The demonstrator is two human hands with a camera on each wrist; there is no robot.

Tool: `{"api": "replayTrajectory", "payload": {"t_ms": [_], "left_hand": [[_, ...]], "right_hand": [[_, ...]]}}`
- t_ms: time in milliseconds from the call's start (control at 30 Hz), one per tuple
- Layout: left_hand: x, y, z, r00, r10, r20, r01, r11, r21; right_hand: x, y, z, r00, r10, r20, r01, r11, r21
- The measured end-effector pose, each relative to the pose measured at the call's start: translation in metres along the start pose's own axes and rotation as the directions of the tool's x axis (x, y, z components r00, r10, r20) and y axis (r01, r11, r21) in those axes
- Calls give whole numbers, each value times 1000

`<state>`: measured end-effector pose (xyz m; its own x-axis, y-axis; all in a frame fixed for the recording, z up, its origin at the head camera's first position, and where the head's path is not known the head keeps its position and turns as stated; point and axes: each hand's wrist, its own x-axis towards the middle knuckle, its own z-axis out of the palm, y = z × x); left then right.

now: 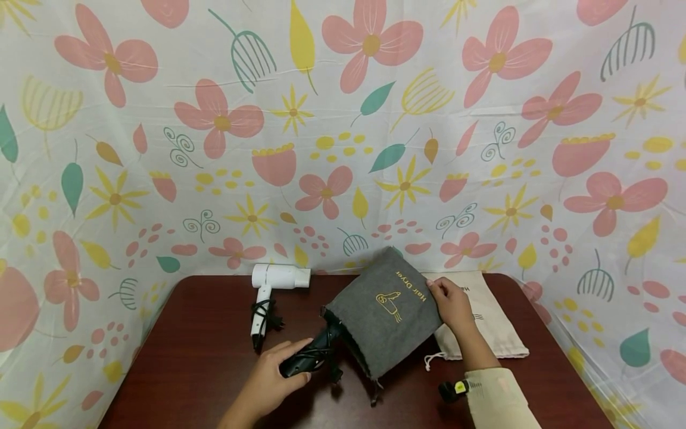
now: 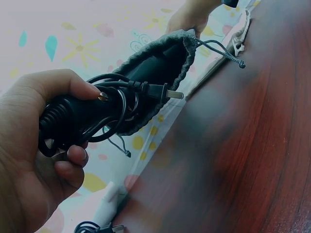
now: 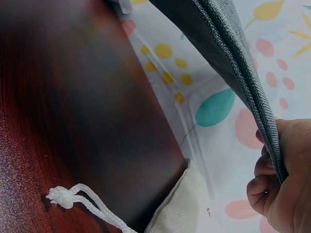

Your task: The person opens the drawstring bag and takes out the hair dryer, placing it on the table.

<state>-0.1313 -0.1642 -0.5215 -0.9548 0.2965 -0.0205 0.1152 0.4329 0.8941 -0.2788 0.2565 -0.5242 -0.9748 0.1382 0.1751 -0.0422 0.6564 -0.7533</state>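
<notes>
My left hand (image 1: 275, 376) grips the black handle of a hair dryer (image 2: 73, 116), with its cord and plug (image 2: 158, 91) wound round the handle. The dryer's head is hidden inside a grey drawstring bag (image 1: 383, 313) printed "Hair Dryer" in gold. In the left wrist view the bag's mouth gapes toward the left hand, its cords hanging loose. At the bag's far right edge my right hand (image 1: 452, 304) pinches the cloth between thumb and curled fingers. The right wrist view shows the grey cloth (image 3: 243, 73) held up at a slant.
A white hair dryer (image 1: 278, 276) with a black cord wrapped on its handle lies at the table's back left. Behind the right hand a cream drawstring bag (image 1: 501, 330) lies flat. The dark wooden table (image 1: 198, 357) meets a floral curtain (image 1: 332, 119) at the back.
</notes>
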Motion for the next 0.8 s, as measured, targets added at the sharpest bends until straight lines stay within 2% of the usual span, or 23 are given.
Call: {"api": "replayTrajectory", "payload": {"t_ms": [367, 567, 800], "left_hand": [[-1, -2, 0, 1000, -9, 1, 9, 1000, -11], [-2, -2, 0, 1000, 6, -19, -6, 1000, 10], [-3, -2, 0, 1000, 5, -27, -5, 1000, -5]], "right_hand": [[5, 3, -1, 1000, -18, 4, 18, 1000, -18], [7, 3, -4, 999, -32, 16, 32, 999, -22], [9, 2, -3, 999, -44, 15, 44, 999, -15]]}}
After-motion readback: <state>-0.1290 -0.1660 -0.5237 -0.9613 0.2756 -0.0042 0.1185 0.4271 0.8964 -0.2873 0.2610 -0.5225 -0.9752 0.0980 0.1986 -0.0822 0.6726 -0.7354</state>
